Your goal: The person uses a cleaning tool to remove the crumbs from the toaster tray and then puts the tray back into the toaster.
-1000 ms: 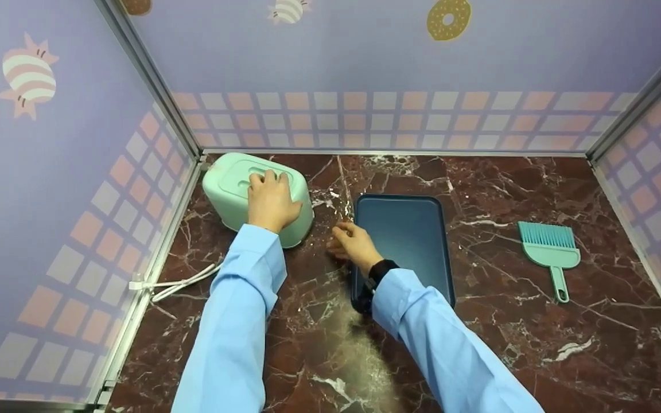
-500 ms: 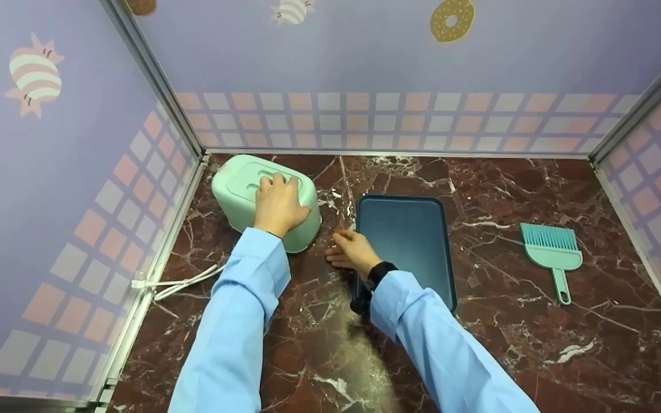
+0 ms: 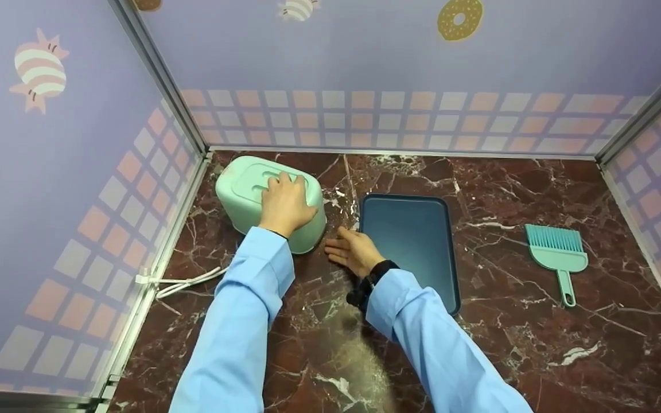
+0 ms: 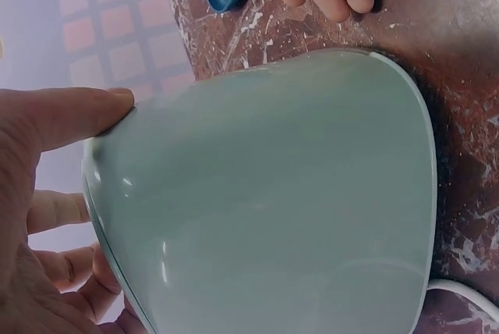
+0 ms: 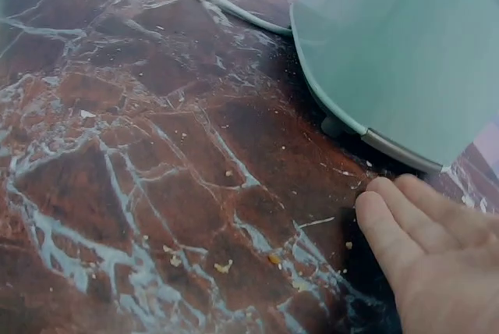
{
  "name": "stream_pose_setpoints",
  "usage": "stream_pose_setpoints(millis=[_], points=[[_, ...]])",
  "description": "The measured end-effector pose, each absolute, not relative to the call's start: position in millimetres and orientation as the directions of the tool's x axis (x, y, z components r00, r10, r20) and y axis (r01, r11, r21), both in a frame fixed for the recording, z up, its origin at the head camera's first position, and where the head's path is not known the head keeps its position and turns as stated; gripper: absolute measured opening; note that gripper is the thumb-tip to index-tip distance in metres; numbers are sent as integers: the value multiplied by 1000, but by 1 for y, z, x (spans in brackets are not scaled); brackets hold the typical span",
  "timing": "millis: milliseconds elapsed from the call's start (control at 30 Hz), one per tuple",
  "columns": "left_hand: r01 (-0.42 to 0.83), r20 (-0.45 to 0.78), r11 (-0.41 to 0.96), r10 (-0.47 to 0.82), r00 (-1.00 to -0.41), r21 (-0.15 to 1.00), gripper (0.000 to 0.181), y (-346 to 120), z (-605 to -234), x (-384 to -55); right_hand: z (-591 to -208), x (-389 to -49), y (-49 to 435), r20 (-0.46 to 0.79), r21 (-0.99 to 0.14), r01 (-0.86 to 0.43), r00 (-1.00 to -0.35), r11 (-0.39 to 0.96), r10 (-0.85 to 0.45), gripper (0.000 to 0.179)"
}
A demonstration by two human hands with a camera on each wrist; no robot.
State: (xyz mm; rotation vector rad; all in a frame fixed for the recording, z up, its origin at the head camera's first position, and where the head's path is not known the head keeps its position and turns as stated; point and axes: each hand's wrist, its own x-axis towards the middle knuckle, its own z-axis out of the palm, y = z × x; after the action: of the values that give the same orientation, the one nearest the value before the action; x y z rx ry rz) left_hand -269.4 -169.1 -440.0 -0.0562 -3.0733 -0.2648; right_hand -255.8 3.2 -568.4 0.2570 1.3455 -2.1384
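Observation:
A mint-green toaster [image 3: 267, 215] stands at the left of the table, its two slots on top partly covered. My left hand [image 3: 284, 203] grips its top, fingers curled over the slots and thumb on the near side; in the left wrist view the thumb [image 4: 86, 115] lies along the upper edge. Beside the toaster's right end is my right hand [image 3: 356, 251], fingers straight and holding nothing. In the right wrist view the fingertips are close to a metal strip [image 5: 401, 151] at the toaster's base, with a dark gap under that edge.
A dark blue tray [image 3: 413, 246] lies right of the toaster, partly under my right forearm. Further right are a green brush and dustpan [image 3: 557, 249]. A white cord [image 3: 190, 281] lies at the left wall. Crumbs [image 5: 224, 266] dot the marbled table; patterned walls enclose three sides.
The right hand's fingers have gone from bent together to straight and spread toward the toaster. The toaster has shifted slightly right under the left hand. The head view has turned a little.

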Motion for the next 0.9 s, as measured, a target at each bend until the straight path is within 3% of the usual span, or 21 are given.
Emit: stream_pose_setpoints(millis=[200,667,900], points=[[57,59,987,48,-997,150,71,-170,-441,-270,-572,-255,0,-413,-709,591,-790,-386,-453,60],[84,85,983,71,-994,166,66,-169,-443,-273,-575,-255,-19,-442,-637,624,-777,-453,-448,62],[92,93,978,75,-993,190,64,-175,-444,-272,-572,-255,-25,-445,-627,616,-785,-477,-431,44]])
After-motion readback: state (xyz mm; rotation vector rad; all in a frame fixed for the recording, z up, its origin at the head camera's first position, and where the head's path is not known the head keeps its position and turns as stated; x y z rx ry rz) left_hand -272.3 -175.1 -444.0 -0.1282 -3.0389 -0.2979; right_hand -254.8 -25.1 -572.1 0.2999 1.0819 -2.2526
